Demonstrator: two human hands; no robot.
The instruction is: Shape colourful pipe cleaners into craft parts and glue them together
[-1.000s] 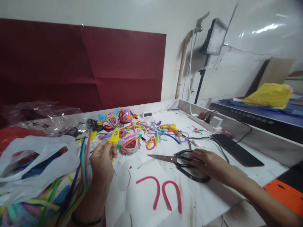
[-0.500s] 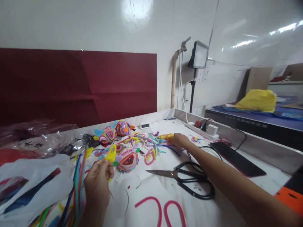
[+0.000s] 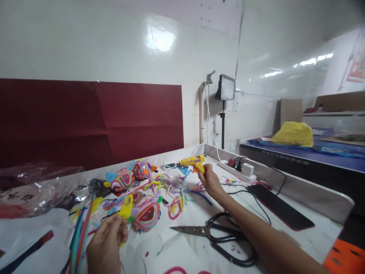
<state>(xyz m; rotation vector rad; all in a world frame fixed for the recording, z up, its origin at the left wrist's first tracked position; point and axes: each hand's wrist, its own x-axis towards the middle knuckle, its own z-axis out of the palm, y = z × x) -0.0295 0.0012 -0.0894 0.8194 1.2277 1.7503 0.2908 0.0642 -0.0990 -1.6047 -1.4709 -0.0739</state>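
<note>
In my right hand [image 3: 210, 180] is a yellow hot glue gun [image 3: 194, 163], gripped by its handle, its nozzle pointing left above the tangle of pipe-cleaner pieces. My left hand [image 3: 107, 241] pinches a small yellow pipe-cleaner shape [image 3: 126, 206] between thumb and fingers. Just right of those fingers lies a pink and multicoloured pipe-cleaner fish [image 3: 146, 217] with a green tip; I cannot tell whether the yellow shape is joined to it. Two round pipe-cleaner fish [image 3: 122, 180] sit behind. Black-handled scissors [image 3: 211, 232] lie below my right forearm, blades to the left.
Loose pipe cleaners [image 3: 81, 232] and clear plastic bags [image 3: 42, 186] cover the left side. A power strip [image 3: 238, 170] with plugs and cables runs along the table's raised right edge, near a black phone [image 3: 281, 207]. A small digital display [image 3: 170, 166] stands at the back.
My right hand has lifted the glue gun up off the table pile. The left hand still holds the yellow shape. The view has tilted upward, shifting everything lower.
</note>
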